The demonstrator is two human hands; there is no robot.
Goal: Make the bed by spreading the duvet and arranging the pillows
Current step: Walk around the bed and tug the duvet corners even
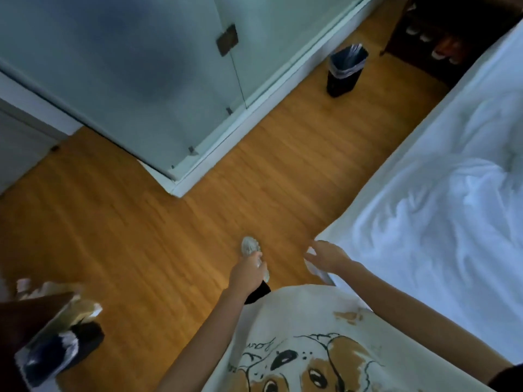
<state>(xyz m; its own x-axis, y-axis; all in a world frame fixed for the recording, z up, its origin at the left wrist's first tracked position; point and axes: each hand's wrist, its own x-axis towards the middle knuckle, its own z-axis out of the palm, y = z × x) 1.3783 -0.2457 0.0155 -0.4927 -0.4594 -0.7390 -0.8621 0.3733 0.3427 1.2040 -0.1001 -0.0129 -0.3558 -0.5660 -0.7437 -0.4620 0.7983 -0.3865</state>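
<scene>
The bed (396, 176) runs along the right side, its white side sheet hanging to the wooden floor. A white duvet (441, 222) lies rumpled and bunched on top. My right hand (325, 254) hovers with fingers spread just beside the bed's near corner, holding nothing. My left hand (246, 271) hangs loosely in front of my body over the floor, above my foot, and it is empty too. No pillows are in view.
A black bin (345, 72) with a liner stands on the floor by the frosted glass partition (158, 80). A second lined bin (56, 355) sits at the lower left. Dark shelves with shoes (441, 43) are at the top right. The wooden floor (169, 236) lies between partition and bed.
</scene>
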